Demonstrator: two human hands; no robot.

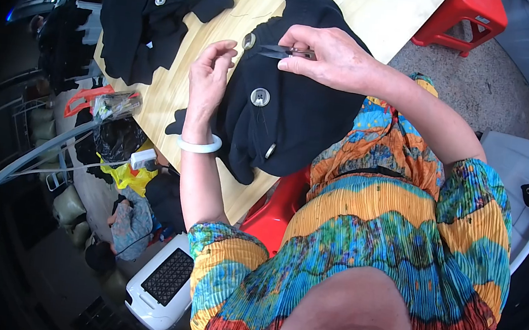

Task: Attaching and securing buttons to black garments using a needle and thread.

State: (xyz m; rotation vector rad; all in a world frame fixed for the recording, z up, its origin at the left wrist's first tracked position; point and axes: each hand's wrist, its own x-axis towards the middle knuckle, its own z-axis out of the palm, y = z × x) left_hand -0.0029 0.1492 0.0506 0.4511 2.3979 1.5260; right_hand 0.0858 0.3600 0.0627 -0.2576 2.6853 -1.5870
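Note:
A black garment [303, 114] with large silver buttons [260, 97] lies over the edge of a light wooden table [174, 99]. My right hand [329, 56] is closed on small thread snips [282, 51], whose blades point left toward the upper button [248, 41]. My left hand [211, 74] hovers at the garment's left edge, fingers curled and apart, with nothing in it; a white bangle [199, 146] circles its wrist. A thin thread trails down below the middle button.
A second black garment [155, 9] with two silver buttons lies at the table's far left. A red stool [464, 18] stands beyond the table, a red seat [276, 209] under me. A black bag [114, 138], yellow bag [129, 176] and white perforated box [159, 287] sit left on the floor.

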